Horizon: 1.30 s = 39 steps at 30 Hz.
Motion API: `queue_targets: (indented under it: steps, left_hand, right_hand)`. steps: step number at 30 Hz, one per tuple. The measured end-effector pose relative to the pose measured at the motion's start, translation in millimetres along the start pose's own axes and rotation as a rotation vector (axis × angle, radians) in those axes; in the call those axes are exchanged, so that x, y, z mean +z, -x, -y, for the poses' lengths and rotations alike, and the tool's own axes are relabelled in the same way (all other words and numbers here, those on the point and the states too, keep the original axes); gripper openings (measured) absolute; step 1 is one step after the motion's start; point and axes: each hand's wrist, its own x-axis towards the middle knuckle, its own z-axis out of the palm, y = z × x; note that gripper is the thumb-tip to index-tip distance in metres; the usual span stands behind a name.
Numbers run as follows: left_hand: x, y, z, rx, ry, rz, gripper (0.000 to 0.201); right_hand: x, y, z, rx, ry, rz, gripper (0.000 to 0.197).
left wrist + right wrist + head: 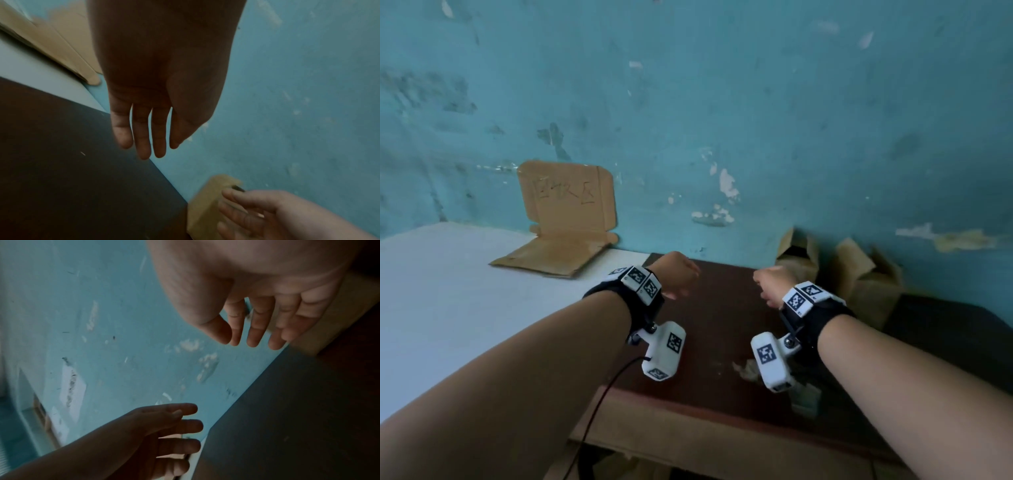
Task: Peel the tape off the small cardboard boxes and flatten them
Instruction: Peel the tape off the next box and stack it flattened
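Against the wall, two cardboard boxes [839, 274] stand with flaps open, contents hidden; left hand [676, 274] and right hand [774, 286] hover empty, fingers relaxed.

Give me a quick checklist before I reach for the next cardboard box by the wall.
1. Left hand free: ok, fingers straight, holding nothing.
2. Right hand free: ok, fingers relaxed, holding nothing.
3. Boxes within sight: ok, cardboard boxes stand against the blue wall, just beyond the right hand.
4. Work space on the dark table: ok, bare patch between the hands; crumpled scraps lie near the right wrist.
5. Tape on the nearest box: cannot tell, too blurred in every view.
6. Flattened pile: ok, flattened cardboard lies on the white surface to the left.
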Motion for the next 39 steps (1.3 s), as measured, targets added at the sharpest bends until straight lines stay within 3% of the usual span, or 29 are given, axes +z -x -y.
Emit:
queue_targets:
  steps: [3, 6, 10, 12, 15, 20, 26, 39]
  left_hand:
    - [26.8, -4.0, -33.5, 0.043, 0.001, 0.015, 0.028]
    - [51.2, -11.3, -63.9, 0.096, -0.008, 0.014, 0.030]
    - [84.2, -25.9, -101.3, 0.205, -0.027, 0.011, 0.033]
    - [100.1, -34.9, -116.5, 0.267, -0.057, 0.021, 0.045]
    - [123.0, -51.5, -128.5, 0.306, -0.156, 0.051, 0.058]
    - [145.3, -75.0, -124.5, 0.218, -0.143, 0.033, 0.070]
    - [149.6, -67.4, -120.5, 0.271, -0.088, -0.040, 0.079]
    - [99.2, 2.2, -116.2, 0.359, -0.105, -0.077, 0.085]
  right_hand:
    - [-38.0, 24.9, -6.6, -0.043, 0.037, -0.004, 0.028]
    - [-60.4, 24.8, -15.6, -0.048, 0.011, -0.085, 0.022]
    - [-78.5, 11.8, -25.6, -0.090, 0.048, -0.185, 0.031]
    - [-85.7, 6.2, -31.2, -0.119, 0.071, -0.194, 0.034]
    - [-91.6, -1.1, -42.3, -0.128, 0.104, -0.138, 0.057]
    - [-95.4, -16.5, -57.1, -0.127, 0.114, 0.021, 0.080]
    - [-79.7, -19.8, -59.0, -0.156, -0.028, -0.023, 0.098]
    - [-92.0, 37.7, -40.2, -0.259, -0.112, -0.025, 0.087]
